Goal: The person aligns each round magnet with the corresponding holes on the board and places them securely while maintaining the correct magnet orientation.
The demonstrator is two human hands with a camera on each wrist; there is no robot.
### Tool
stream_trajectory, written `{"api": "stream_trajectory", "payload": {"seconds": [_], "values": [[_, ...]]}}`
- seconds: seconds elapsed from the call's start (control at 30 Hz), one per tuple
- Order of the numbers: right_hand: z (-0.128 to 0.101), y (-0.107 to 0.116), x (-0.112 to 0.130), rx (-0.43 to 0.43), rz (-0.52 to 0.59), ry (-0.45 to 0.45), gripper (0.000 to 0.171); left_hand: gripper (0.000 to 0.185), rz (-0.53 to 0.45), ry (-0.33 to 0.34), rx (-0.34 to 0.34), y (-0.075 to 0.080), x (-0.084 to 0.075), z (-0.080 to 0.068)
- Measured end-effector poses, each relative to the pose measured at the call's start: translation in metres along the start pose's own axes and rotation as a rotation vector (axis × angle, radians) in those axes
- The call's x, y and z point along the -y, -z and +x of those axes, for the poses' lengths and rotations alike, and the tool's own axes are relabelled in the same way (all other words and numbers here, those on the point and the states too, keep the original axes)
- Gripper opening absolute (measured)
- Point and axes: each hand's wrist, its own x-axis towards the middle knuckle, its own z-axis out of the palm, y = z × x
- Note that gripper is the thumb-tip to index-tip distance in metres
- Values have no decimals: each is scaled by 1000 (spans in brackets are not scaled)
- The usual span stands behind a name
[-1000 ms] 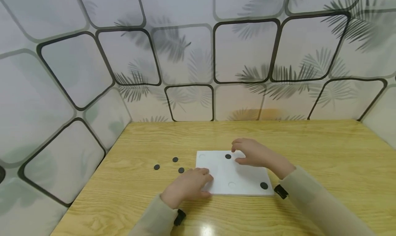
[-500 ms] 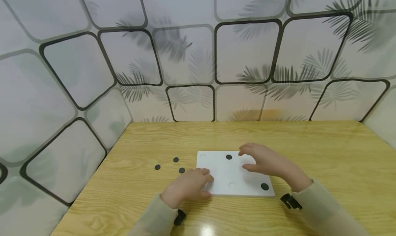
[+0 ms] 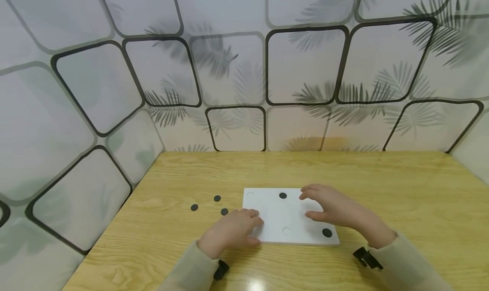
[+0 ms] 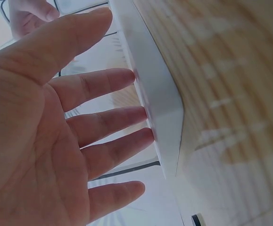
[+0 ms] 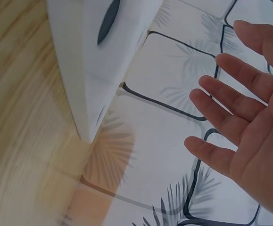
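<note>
Two black discs already sit on the white board (image 3: pixel 284 216): one near the far edge (image 3: pixel 282 195), just left of the right hand's fingertips, and one at the near right corner (image 3: pixel 327 232), just below that hand's palm. At least two faint round recesses on the board look unfilled, one at the far left corner (image 3: pixel 250 193) and one at the near middle (image 3: pixel 286 230); the right hand may cover more, which cannot be told from the head view. Three loose black discs (image 3: pixel 217 198) (image 3: pixel 194 207) (image 3: pixel 224 211) lie on the wooden table (image 3: pixel 382 185), just beyond and to the left of the left hand. So the work looks to be under way, with three discs apparently left to seat.

The left hand (image 3: pixel 231 231) rests at the board's left edge, its fingers straight and relaxed; the left wrist view shows the fingertips (image 4: pixel 131 75) touching the board's side (image 4: pixel 160 103), holding nothing. The nearest loose disc lies just past its knuckles.

The right hand (image 3: pixel 336 208) lies over the right half of the board, fingers extended and slightly spread, as the right wrist view shows (image 5: pixel 249 117), and empty. Whether it touches the board or hovers just above it is hard to say.
</note>
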Motion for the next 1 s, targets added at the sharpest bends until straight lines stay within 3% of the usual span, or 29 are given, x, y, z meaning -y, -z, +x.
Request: {"api": "stream_trajectory", "payload": {"seconds": [0.7, 1.0], "values": [[-35, 8, -6, 2, -16, -56, 30, 42, 5, -3, -10, 1, 0, -1], [-35, 8, -6, 130, 64, -125, 33, 42, -4, -7, -12, 1, 0, -1]]}}
